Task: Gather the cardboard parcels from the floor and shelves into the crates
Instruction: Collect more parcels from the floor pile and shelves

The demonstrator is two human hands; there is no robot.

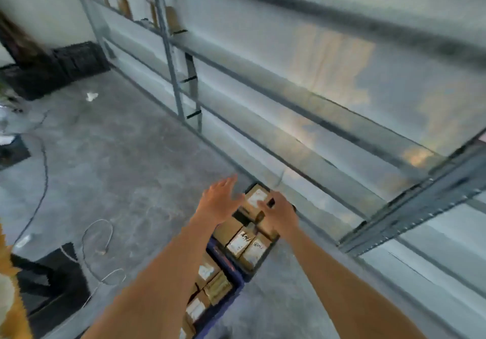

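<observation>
**Hands over a filled crate beside the shelving**

Both arms reach forward above the dark crate (273,241) on the concrete floor (131,159), packed with cardboard parcels (240,242), several bearing white labels. A blue crate (231,267) nearer the viewer also holds parcels. The left hand (221,199) hovers with fingers spread, holding nothing. The right hand (280,215) lies over the far parcels; motion blur hides whether its fingers grip one. The parcels appear small, stiff and probably light; each is best taken across two opposite side faces. The metal shelving (315,117) stands just beyond.
</observation>
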